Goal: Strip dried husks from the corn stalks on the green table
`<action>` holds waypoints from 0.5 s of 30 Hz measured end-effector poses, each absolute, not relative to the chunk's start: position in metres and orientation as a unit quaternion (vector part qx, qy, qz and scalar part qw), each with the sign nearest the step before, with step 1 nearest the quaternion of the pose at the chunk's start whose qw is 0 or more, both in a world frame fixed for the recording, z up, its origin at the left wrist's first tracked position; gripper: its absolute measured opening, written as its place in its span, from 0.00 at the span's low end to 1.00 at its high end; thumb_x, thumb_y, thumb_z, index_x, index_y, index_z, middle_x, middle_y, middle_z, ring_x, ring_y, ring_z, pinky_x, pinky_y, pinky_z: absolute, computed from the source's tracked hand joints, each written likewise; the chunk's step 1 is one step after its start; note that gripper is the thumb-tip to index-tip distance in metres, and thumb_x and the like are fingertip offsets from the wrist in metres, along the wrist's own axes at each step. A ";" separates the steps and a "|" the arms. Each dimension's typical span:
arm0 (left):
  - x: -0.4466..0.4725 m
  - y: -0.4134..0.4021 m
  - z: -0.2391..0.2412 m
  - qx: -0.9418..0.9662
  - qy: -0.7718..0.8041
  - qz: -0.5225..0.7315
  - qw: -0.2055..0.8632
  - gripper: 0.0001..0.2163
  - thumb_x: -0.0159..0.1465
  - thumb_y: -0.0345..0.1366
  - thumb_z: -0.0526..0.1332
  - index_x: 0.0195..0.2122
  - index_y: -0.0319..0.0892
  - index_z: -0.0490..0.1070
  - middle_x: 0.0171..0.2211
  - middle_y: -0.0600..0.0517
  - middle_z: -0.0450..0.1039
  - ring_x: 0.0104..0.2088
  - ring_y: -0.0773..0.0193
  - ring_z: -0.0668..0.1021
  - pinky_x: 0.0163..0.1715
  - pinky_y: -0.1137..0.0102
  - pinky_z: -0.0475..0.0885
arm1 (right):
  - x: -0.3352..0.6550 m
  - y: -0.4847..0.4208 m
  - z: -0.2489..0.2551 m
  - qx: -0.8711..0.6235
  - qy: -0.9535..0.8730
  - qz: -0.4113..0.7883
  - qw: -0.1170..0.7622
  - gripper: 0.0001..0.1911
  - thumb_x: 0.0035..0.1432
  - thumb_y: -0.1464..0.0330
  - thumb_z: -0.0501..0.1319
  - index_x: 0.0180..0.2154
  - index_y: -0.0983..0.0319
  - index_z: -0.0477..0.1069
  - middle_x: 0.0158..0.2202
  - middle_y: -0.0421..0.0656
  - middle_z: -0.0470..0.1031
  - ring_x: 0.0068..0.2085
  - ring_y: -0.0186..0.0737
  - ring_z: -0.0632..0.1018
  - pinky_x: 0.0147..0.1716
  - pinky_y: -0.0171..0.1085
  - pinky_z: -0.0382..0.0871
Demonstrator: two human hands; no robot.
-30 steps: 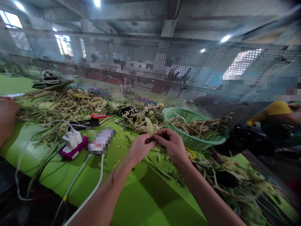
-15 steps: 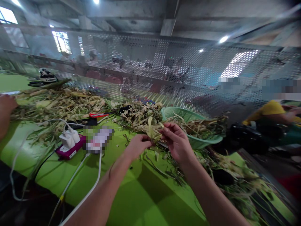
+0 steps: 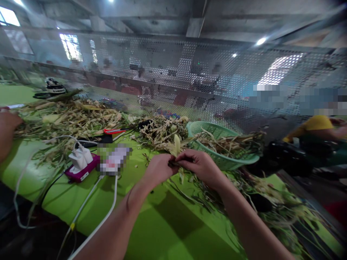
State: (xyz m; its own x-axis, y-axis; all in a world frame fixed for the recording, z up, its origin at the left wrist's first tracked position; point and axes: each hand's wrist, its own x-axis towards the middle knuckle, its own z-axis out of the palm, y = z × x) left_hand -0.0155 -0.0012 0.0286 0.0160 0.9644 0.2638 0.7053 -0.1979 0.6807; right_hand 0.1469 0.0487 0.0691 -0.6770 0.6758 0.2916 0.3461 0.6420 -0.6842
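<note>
Over the green table [image 3: 173, 234], both hands meet on a plant sprig with pale yellow leaves [image 3: 177, 145]. My left hand [image 3: 159, 169] is closed around its lower part, which the fingers mostly hide. My right hand [image 3: 200, 165] pinches at the same spot, thumb and forefinger together, touching the left fingertips. One leaf stands upright above the fingers, and another pale leaf hangs below. Just behind lies a heap of dried plant clippings [image 3: 159, 133]. A light green basket [image 3: 230, 165] with dried stalks in it stands to the right of that heap.
On the left are a purple power strip [image 3: 82, 175] with white chargers, a blurred-out phone [image 3: 116, 160], cables and a red utility knife [image 3: 115, 131]. Another person's hand [image 3: 9, 124] reaches the large left heap [image 3: 81, 119]. Stems [image 3: 287, 216] lie at right. A perforated panel [image 3: 162, 79] stands behind.
My right hand has come left and down to meet the left hand at the sprig. The right fingers were apart from the left ones before. The left hand has shifted slightly.
</note>
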 end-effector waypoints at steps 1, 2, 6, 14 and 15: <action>-0.015 -0.001 0.029 0.696 0.607 0.345 0.169 0.10 0.55 0.38 0.59 0.32 0.40 0.77 0.26 0.50 0.75 0.27 0.64 0.72 0.26 0.72 0.58 | 0.146 0.047 0.070 -0.295 -0.870 0.288 0.269 0.05 0.54 0.70 0.61 0.32 0.61 0.77 0.31 0.41 0.78 0.35 0.39 0.78 0.36 0.35 0.68; -0.015 -0.001 0.029 0.702 0.607 0.338 0.157 0.09 0.55 0.37 0.58 0.32 0.40 0.77 0.26 0.50 0.75 0.27 0.64 0.72 0.26 0.72 0.58 | 0.146 0.046 0.072 -0.295 -0.877 0.271 0.265 0.05 0.54 0.70 0.61 0.32 0.61 0.77 0.32 0.41 0.78 0.35 0.39 0.78 0.36 0.35 0.68; -0.014 -0.001 0.029 0.717 0.604 0.321 0.135 0.10 0.56 0.36 0.57 0.31 0.40 0.77 0.26 0.49 0.75 0.27 0.64 0.73 0.26 0.72 0.58 | 0.143 0.040 0.076 -0.295 -0.899 0.210 0.244 0.07 0.55 0.74 0.60 0.32 0.60 0.76 0.32 0.41 0.78 0.35 0.38 0.77 0.36 0.34 0.67; -0.015 -0.002 0.031 0.710 0.604 0.328 0.152 0.07 0.55 0.34 0.57 0.28 0.39 0.74 0.26 0.49 0.74 0.26 0.65 0.71 0.25 0.71 0.56 | 0.133 0.032 0.068 -0.304 -0.909 0.129 0.253 0.08 0.55 0.77 0.57 0.31 0.62 0.74 0.31 0.43 0.75 0.34 0.39 0.75 0.36 0.35 0.65; -0.016 -0.002 0.031 0.708 0.599 0.336 0.166 0.06 0.54 0.34 0.58 0.29 0.39 0.73 0.27 0.49 0.74 0.26 0.65 0.71 0.25 0.72 0.57 | 0.133 0.032 0.068 -0.303 -0.908 0.127 0.260 0.08 0.56 0.77 0.57 0.31 0.62 0.74 0.31 0.43 0.75 0.34 0.39 0.74 0.36 0.35 0.65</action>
State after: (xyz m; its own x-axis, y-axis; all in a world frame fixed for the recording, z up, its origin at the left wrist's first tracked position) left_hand -0.0156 -0.0024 0.0307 0.0569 0.9589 0.2779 0.7362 -0.2283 0.6371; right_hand 0.1332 0.0319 0.0677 -0.6814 0.6159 0.3954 0.4832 0.7843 -0.3890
